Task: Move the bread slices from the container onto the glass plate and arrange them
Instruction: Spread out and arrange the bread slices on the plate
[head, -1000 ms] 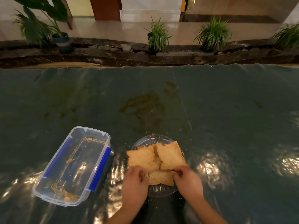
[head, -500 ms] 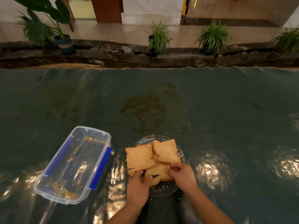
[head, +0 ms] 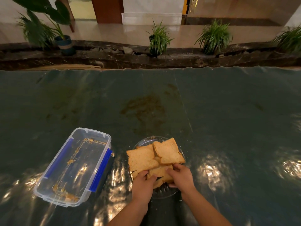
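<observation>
Several toasted bread slices (head: 167, 152) lie overlapping on the round glass plate (head: 164, 192) near the table's front edge. My left hand (head: 143, 185) and my right hand (head: 181, 176) both rest on the near side of the plate, fingers closed on the nearest bread slice (head: 160, 172), which lies partly under the two upper slices. Left of the plate stands the clear plastic container (head: 73, 167) with blue side clips, holding only crumbs.
A dark green glossy cloth (head: 211, 111) covers the table, with a brownish stain (head: 145, 108) beyond the plate. Past the far edge runs a dark stone ledge with potted plants (head: 158, 39).
Both hands have drawn closer together on the near slice and pushed it up under the others; the slices have shifted slightly on the plate.
</observation>
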The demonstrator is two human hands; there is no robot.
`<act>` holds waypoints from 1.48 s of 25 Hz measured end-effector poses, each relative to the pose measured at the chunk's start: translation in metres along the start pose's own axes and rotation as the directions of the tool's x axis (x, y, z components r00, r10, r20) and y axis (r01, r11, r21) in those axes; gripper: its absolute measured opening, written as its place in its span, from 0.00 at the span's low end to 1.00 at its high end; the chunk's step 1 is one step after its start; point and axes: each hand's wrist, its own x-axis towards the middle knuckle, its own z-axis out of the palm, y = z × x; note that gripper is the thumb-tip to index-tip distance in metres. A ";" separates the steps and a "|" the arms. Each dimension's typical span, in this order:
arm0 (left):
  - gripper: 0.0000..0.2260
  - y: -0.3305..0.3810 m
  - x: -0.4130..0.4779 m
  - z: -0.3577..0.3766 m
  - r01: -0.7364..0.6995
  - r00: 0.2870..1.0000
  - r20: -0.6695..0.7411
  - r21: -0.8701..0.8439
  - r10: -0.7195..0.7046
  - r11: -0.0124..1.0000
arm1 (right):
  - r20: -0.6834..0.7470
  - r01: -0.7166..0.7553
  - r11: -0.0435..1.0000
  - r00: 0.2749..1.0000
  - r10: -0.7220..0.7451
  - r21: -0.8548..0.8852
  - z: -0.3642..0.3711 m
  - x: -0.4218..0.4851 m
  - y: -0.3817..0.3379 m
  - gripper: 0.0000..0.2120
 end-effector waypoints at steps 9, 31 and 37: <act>0.27 0.002 0.010 -0.004 0.054 0.998 -0.038 -0.073 -0.057 0.996 | 0.053 -0.134 0.990 0.989 0.136 -0.048 -0.024 0.002 -0.006 0.16; 0.23 -0.011 0.010 -0.009 -0.023 1.000 -0.014 -0.035 0.022 0.999 | 0.045 0.280 0.721 0.944 -0.327 -0.634 -0.011 -0.009 0.009 0.06; 0.17 0.004 0.014 -0.005 0.131 0.979 -0.091 -0.399 -0.181 0.908 | 0.045 0.303 0.638 0.921 -0.387 -0.708 -0.007 -0.005 0.012 0.07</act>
